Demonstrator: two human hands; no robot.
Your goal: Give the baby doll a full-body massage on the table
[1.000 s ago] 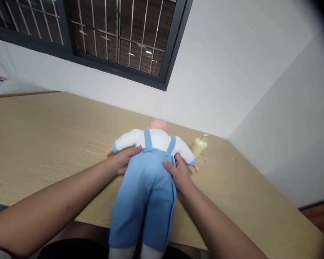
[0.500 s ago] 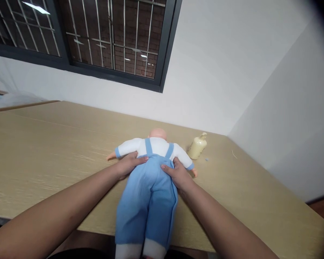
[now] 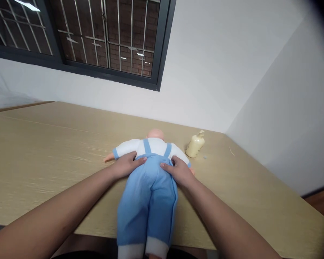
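A baby doll (image 3: 151, 180) in light blue overalls and a white shirt lies on the table with its back up and its bald head toward the wall. Its arms spread to both sides, and its legs reach over the near table edge. My left hand (image 3: 128, 164) grips the doll's waist on the left, thumb across the back of the overalls. On the opposite side my right hand (image 3: 179, 171) holds the waist the same way. The fingers of both hands curl partly out of sight around the doll's sides.
A cream pump bottle (image 3: 195, 144) stands to the right of the doll's head, with a tiny bluish bit (image 3: 205, 157) beside it. A thin pale strip (image 3: 232, 151) lies farther right on the wooden table (image 3: 56, 151). Behind are a white wall and a barred window (image 3: 108, 36).
The view has shifted slightly, moving the window, wall and bottle a little left in the picture. Both hands keep their hold on the doll, which stays nearly in place.
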